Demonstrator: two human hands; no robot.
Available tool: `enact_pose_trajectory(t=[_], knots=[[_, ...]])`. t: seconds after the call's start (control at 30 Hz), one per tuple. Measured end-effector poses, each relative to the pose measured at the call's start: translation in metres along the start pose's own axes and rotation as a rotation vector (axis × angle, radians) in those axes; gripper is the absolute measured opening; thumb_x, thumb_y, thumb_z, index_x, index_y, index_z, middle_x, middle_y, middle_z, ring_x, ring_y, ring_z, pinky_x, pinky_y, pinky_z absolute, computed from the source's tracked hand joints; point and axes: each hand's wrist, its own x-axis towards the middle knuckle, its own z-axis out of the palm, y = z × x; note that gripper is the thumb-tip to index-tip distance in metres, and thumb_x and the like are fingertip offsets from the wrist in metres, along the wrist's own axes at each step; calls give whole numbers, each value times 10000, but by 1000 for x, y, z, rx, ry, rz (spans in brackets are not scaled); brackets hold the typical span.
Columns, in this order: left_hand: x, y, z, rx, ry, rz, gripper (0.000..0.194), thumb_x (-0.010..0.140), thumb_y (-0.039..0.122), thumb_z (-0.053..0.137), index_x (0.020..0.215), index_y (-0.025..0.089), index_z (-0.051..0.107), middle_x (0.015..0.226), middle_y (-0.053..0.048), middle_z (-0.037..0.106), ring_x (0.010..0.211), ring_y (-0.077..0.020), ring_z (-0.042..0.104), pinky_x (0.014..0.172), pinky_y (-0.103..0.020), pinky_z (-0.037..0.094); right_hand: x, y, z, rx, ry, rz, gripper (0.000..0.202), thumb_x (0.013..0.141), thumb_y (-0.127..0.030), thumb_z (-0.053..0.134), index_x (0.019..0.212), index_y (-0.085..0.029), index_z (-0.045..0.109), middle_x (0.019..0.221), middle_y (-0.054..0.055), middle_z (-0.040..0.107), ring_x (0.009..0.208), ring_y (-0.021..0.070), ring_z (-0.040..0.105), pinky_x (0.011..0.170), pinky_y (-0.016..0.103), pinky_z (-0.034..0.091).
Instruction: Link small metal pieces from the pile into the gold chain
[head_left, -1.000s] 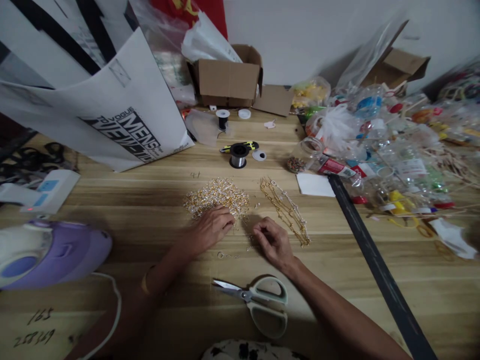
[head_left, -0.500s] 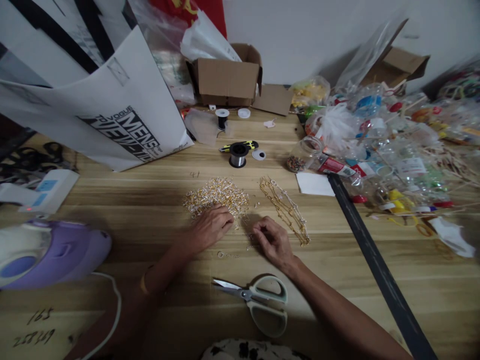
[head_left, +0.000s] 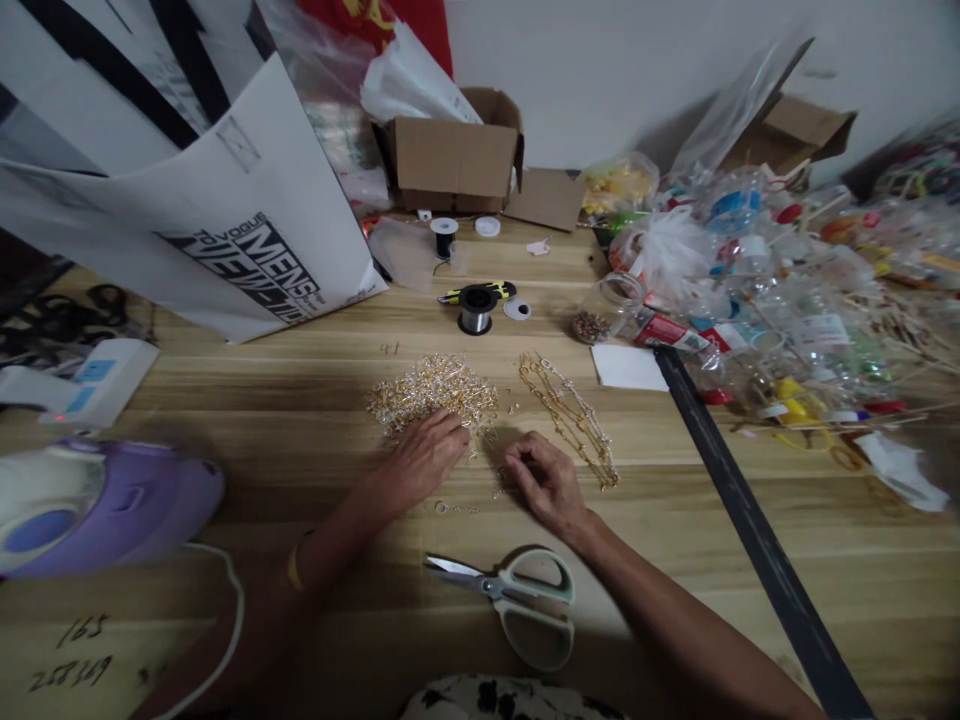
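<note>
My left hand (head_left: 429,452) rests at the near edge of a pile of small gold and clear bead links (head_left: 435,385). Its fingers are bent down and together, and the fingertips are hidden. My right hand (head_left: 549,482) is closed in a pinch just to the right of it. A short, thin beaded chain (head_left: 499,483) shows at its fingertips. Between and below the hands lies a small piece of chain with a ring (head_left: 454,508). Finished-looking beaded chains (head_left: 574,420), gold and silver, lie beyond my right hand. Scissors (head_left: 510,600) with pale handles lie slightly open in front of me.
Wire spools (head_left: 475,312), a yellow-black cutter (head_left: 495,290) and a cardboard box (head_left: 459,155) stand farther back. A large white bag (head_left: 225,220) and a purple appliance (head_left: 142,505) are left. Plastic bottles (head_left: 787,300) and a bead jar (head_left: 611,305) crowd the right.
My left hand has shifted very slightly at the edge of the pile. My right hand keeps its pinch in the same place.
</note>
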Motion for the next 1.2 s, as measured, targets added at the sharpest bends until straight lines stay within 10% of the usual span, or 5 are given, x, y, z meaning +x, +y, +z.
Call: enact_pose_trajectory(t=[0.63,0.83,1.2], knots=[[1,0,-3,-84,89,-1,232,918,186,415,766,147,586,805,-67,592,849,-204,504,806,-342,404,0,-2,0,9,1,3,111,886,-204,493,790,-184,545,711,26,550,671,152,519,613,265,406],[7,-2,-7,-538,331,-166,108,822,174,560,743,150,630,753,-39,656,740,-155,577,713,-275,454,0,-1,0,10,7,-8,114,887,-206,497,787,-181,547,718,27,557,676,149,526,615,262,417],[9,-1,-11,-1309,217,-470,185,627,277,733,677,129,634,684,-54,721,621,-147,651,579,-228,488,1,-2,-1,7,16,-26,125,893,-216,482,791,-188,548,712,30,566,664,151,521,598,262,414]])
